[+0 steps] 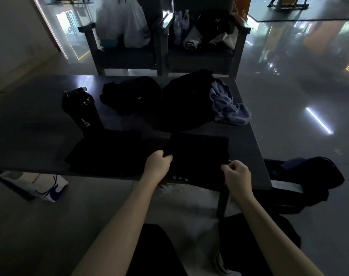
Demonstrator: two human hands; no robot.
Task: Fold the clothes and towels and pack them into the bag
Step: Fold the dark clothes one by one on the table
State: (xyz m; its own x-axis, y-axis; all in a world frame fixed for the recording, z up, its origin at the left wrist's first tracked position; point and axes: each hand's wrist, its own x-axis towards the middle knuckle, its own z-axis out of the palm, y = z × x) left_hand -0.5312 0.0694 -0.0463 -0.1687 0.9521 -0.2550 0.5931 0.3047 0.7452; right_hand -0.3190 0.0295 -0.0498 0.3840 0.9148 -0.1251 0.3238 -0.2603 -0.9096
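A folded black cloth (197,152) is laid flat at the near edge of the table (247,136). Its left side is gripped by the left hand (158,166), with the fingers curled round the cloth. Its right side is pinched by the right hand (237,176) between the thumb and the fingertips.

A second black cloth (105,152) is spread on the near left part of the table. A black bottle (84,110) is stood up at the left of the table, just behind that cloth. Black clothes (129,94) are piled at the far middle of the table. A big dark heap (185,100) is seen at the far right of the table, and a blue-grey towel (227,104) is bunched against its right side.

A dark bag (309,176) is seen on the floor, just right of the table.
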